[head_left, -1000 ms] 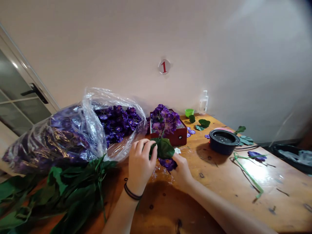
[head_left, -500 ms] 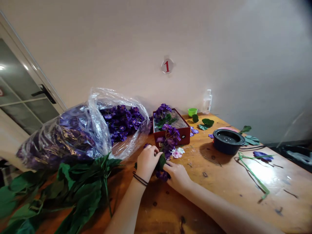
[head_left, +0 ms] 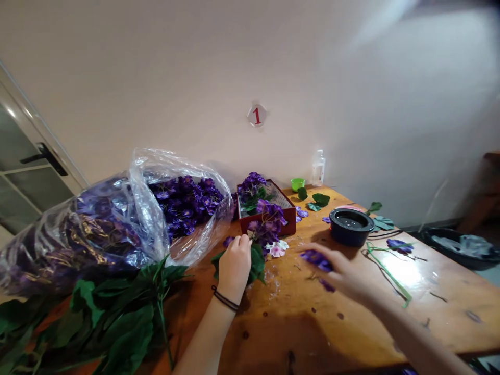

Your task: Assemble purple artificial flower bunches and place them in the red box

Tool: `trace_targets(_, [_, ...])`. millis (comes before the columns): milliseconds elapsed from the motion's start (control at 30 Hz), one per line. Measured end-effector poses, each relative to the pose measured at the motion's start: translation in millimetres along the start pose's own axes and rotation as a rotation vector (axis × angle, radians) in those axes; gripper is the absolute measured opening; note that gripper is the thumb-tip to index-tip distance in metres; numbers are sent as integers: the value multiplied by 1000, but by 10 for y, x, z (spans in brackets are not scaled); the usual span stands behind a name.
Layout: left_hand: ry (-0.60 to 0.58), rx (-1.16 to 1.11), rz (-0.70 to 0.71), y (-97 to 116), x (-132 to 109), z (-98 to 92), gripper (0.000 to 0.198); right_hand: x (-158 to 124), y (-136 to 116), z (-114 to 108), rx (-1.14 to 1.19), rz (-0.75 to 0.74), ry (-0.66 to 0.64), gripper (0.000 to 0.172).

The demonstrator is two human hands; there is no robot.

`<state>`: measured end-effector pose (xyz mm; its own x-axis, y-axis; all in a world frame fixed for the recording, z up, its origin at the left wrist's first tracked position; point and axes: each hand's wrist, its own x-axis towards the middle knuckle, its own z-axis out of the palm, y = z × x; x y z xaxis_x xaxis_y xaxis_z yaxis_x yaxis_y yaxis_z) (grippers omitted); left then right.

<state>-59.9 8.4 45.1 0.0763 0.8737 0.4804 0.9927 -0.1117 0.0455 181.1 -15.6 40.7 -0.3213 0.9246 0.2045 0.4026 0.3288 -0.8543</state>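
Reference: we take 12 o'clock as straight ahead in the head view, measured from the left hand.

Left hand (head_left: 234,265): we see it closed around a green fabric leaf (head_left: 257,263), with the fingers curled over the top; a black cord band (head_left: 224,299) sits on the wrist.

Right hand (head_left: 346,276): at 3 o'clock, partly open, fingers extended. Purple petals (head_left: 316,259) lie at the fingertips and a smaller purple petal (head_left: 327,285) lies near the thumb; we cannot tell whether they are firmly gripped.

Held item position: the green fabric leaf sits at the left hand's right side, just in front of the red tray (head_left: 287,225).

Work surface: a wooden table (head_left: 437,312) lies under both hands.

Tray contents: at 1 o'clock, purple artificial flowers (head_left: 250,187) rise from the red tray, and a further purple cluster (head_left: 269,219) rests against its front. A pink-and-white blossom (head_left: 277,250) lies just before it.

Left side: at 10 o'clock, a clear plastic bag (head_left: 167,166) holds purple artificial flowers (head_left: 185,205). At 8 o'clock, leafy green stems (head_left: 117,317) lie on the table.

Right side: at 2 o'clock we find a round black bowl (head_left: 349,226). A green cup (head_left: 297,184) and a clear bottle (head_left: 318,168) stand against the wall at 1 o'clock. A long green stem (head_left: 386,271) lies on the table at 3 o'clock.
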Motion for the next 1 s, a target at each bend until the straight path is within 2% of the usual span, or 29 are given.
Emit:
trace_targets(67, [17, 4, 27, 9, -5, 16, 20, -5, 57, -438, -17, 75, 217, 35])
trace_targets(133, [4, -38, 53, 22, -13, 29, 17, 115, 115, -859, -137, 77, 459, 43])
trace_targets(167, [-10, -68, 65, 29, -18, 34, 16, 212, 144, -1043, -228, 115, 518, 47])
trace_targets(200, [-24, -93, 73, 35, -24, 38, 15, 323, 173, -1200, -365, 175, 517, 50])
trace_targets(267, [-45, -117, 89, 45, -35, 45, 13, 555, 239, -1426, -687, 275, 369, 55])
trace_targets(300, [-48, -115, 99, 47, -40, 47, 13, 659, 277, -1496, -761, 290, 312, 51])
trace_targets(400, [-32, -89, 120, 44, -48, 46, 13, 882, 419, -1586, -877, 290, 178, 43])
trace_targets(533, [-26, -74, 142, 34, -53, 37, 13, 1018, 617, -1596, -1004, 294, 85, 43])
trace_targets(800, [4, -115, 164, 15, -43, 49, 16, 1096, 777, -1567, -1169, 280, 47, 44])
trace_targets(1000, [-39, -72, 205, 10, -32, -9, 20, 1058, 773, -1512, -1184, 258, 34, 48])
